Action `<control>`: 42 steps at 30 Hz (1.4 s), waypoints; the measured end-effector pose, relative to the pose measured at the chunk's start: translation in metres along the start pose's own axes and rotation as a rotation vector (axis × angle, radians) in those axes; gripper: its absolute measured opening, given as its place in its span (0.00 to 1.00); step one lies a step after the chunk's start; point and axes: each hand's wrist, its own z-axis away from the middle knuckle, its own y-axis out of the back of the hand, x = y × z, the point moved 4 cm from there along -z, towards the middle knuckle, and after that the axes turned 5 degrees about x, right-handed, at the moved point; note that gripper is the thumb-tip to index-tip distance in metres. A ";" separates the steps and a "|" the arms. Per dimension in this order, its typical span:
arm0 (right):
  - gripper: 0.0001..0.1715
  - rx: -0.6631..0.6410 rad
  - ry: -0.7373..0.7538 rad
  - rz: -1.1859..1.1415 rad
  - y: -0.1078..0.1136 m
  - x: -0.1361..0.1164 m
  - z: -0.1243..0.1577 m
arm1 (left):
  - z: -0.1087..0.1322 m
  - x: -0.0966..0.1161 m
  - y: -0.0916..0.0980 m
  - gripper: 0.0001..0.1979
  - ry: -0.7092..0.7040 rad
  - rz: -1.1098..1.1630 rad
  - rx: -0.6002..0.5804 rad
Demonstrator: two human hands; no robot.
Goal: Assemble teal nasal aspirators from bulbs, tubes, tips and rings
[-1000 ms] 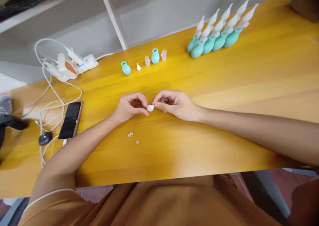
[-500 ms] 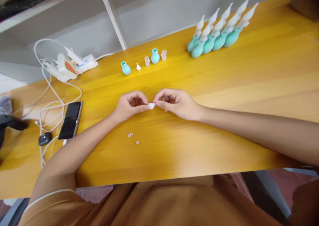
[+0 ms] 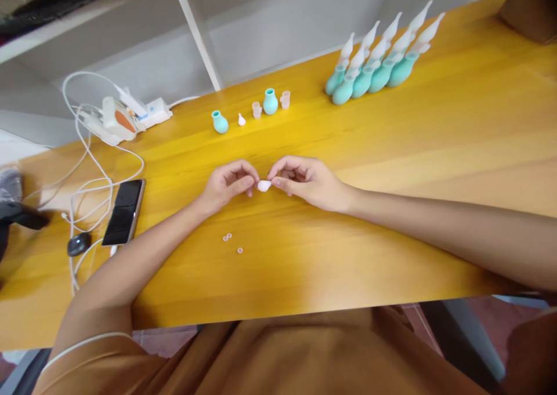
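A small white nozzle tip (image 3: 264, 185) is held up between my two hands above the wooden table. My right hand (image 3: 307, 177) pinches its right end between thumb and index finger. At the other end, the curled fingers of my left hand (image 3: 230, 183) meet the tip, with the thumb drawn slightly back from it. Below my left hand lie a few tiny pinkish rings (image 3: 239, 250). Beyond both hands stand a teal rubber bulb (image 3: 220, 122), another white nozzle tip (image 3: 241, 119), a clear plastic connector (image 3: 256, 110), a second teal bulb (image 3: 270, 102) and another connector (image 3: 285, 100).
Several assembled teal bulbs with long translucent nozzles (image 3: 402, 70) stand grouped at the back right. A phone (image 3: 123, 212), a black mouse-like object (image 3: 79, 243), tangled white cables (image 3: 98, 162) and a power strip (image 3: 152, 112) occupy the left. A grey shelf partition (image 3: 195, 32) borders the back.
My left thumb has slid back from the white nozzle tip, exposing more of it. My right hand keeps its pinch in nearly the same place. The view has tilted slightly.
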 end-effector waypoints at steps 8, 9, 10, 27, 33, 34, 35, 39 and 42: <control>0.18 -0.001 0.041 0.070 -0.001 0.002 0.002 | 0.004 0.003 -0.009 0.20 0.013 -0.164 -0.051; 0.18 -0.003 0.046 0.081 -0.002 0.002 0.002 | 0.004 0.003 -0.009 0.20 0.007 -0.192 -0.067; 0.17 -0.004 0.051 0.092 -0.003 0.002 0.002 | 0.004 0.003 -0.010 0.19 -0.002 -0.222 -0.080; 0.15 0.496 0.071 0.580 0.124 0.032 -0.112 | 0.003 0.016 -0.020 0.05 -0.255 -0.794 -0.077; 0.16 0.440 0.080 0.733 0.141 0.050 -0.164 | 0.000 0.010 -0.019 0.07 -0.204 -0.770 -0.083; 0.14 0.431 0.076 0.731 0.140 0.052 -0.167 | -0.001 0.011 -0.016 0.09 -0.188 -0.751 -0.081; 0.14 0.430 0.075 0.738 0.138 0.053 -0.169 | -0.003 0.013 -0.013 0.11 -0.167 -0.732 -0.081; 0.13 0.497 0.078 0.814 0.133 0.051 -0.164 | 0.000 0.042 0.002 0.11 -0.101 -0.760 -0.209; 0.12 0.524 0.088 0.800 0.133 0.052 -0.161 | 0.020 0.072 0.000 0.07 -0.022 -0.845 -0.580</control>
